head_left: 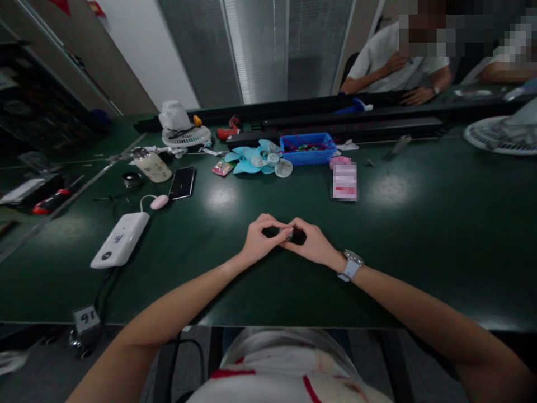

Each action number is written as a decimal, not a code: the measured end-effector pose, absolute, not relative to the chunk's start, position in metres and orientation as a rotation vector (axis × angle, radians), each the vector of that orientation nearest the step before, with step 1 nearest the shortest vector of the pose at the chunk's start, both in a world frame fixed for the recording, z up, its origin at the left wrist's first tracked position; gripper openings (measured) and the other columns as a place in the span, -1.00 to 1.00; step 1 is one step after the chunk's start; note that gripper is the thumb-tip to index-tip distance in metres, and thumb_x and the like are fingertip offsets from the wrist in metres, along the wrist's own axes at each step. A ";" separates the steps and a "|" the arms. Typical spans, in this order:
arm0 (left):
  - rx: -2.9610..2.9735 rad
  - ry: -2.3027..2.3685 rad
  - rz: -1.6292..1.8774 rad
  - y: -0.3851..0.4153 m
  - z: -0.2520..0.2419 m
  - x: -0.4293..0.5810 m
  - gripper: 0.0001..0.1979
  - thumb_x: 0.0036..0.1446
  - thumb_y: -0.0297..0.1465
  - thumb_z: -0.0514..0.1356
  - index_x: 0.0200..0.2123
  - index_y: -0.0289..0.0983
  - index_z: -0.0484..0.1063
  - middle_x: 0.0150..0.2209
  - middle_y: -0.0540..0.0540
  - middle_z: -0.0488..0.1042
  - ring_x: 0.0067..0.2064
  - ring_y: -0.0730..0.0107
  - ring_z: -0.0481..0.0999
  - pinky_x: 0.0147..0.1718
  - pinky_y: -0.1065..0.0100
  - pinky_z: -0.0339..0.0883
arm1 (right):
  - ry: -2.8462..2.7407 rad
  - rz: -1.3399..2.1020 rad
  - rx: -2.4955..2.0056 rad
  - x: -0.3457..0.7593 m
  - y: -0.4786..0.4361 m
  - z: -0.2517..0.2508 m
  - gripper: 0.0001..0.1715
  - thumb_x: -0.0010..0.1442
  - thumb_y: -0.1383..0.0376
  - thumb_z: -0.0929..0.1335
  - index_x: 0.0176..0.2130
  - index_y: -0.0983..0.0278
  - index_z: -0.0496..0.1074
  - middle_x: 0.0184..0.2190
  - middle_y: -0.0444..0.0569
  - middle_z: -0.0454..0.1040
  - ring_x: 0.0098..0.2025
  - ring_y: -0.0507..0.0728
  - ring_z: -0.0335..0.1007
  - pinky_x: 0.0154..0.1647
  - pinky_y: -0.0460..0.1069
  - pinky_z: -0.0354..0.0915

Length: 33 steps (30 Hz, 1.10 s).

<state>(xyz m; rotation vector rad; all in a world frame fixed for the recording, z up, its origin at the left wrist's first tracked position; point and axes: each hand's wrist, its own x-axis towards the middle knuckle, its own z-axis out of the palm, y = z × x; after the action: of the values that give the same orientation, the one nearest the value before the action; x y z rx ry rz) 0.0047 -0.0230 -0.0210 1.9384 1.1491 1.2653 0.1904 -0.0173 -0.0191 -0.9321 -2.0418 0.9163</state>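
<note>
Forearms (176,310) over green table (419,235), left hand (258,243) and right hand (314,244) around dark part (290,234).

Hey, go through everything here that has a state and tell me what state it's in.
left hand: closed on small dark part
right hand: closed on the same part
small dark part: held by both hands, mostly hidden
phone: lying flat, screen dark
blue tray: open, small pieces inside
fan blades: loose, beside the tray
white box: flat, cable attached
</note>
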 end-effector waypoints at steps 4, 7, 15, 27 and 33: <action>1.916 1.242 1.340 -0.025 -0.025 0.007 -0.84 0.07 -0.27 0.35 -0.33 -0.24 0.61 -0.37 -0.08 0.59 -0.30 0.29 0.53 -0.26 0.29 0.38 | -2.053 0.877 -0.901 0.191 -0.017 -0.023 -0.67 0.11 0.13 0.46 -0.25 0.27 0.35 -0.35 -0.11 0.47 -0.33 0.08 0.42 -0.31 -0.05 0.30; 1.941 1.316 1.368 -0.027 -0.028 0.008 -0.81 0.04 -0.23 0.35 -0.36 -0.24 0.61 -0.39 -0.07 0.61 -0.33 0.29 0.54 -0.26 0.29 0.39 | -2.061 0.849 -0.872 0.191 -0.017 -0.025 -0.65 0.09 0.12 0.47 -0.25 0.26 0.34 -0.34 -0.11 0.48 -0.32 0.09 0.44 -0.30 -0.04 0.31; 2.160 1.335 1.189 -0.026 -0.011 0.001 -0.78 0.10 -0.21 0.30 -0.35 -0.24 0.64 -0.37 -0.07 0.65 -0.32 0.26 0.56 -0.32 0.33 0.33 | -2.048 0.791 -0.886 0.190 -0.019 -0.029 -0.61 0.05 0.11 0.49 -0.25 0.26 0.34 -0.36 -0.11 0.50 -0.32 0.10 0.46 -0.30 -0.03 0.34; 2.257 1.031 1.026 -0.008 0.007 -0.007 -0.80 0.09 -0.23 0.32 -0.40 -0.24 0.65 -0.40 -0.08 0.62 -0.30 0.27 0.57 -0.26 0.32 0.35 | -2.091 0.781 -0.892 0.192 -0.017 -0.028 -0.59 0.08 0.06 0.47 -0.24 0.24 0.32 -0.33 -0.11 0.50 -0.32 0.10 0.46 -0.32 -0.03 0.35; 2.327 1.060 1.085 -0.014 0.002 -0.008 -0.85 0.13 -0.27 0.30 -0.35 -0.20 0.64 -0.35 -0.06 0.62 -0.24 0.28 0.55 -0.20 0.31 0.36 | -2.103 0.761 -0.911 0.192 -0.017 -0.027 -0.60 0.07 0.08 0.48 -0.25 0.24 0.32 -0.37 -0.12 0.48 -0.36 0.09 0.43 -0.36 -0.04 0.32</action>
<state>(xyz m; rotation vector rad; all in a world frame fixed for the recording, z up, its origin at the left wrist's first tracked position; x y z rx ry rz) -0.0082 -0.0137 0.0020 2.3267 1.0596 1.0850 0.1916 -0.0173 -0.0271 -0.9115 -2.1028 0.7609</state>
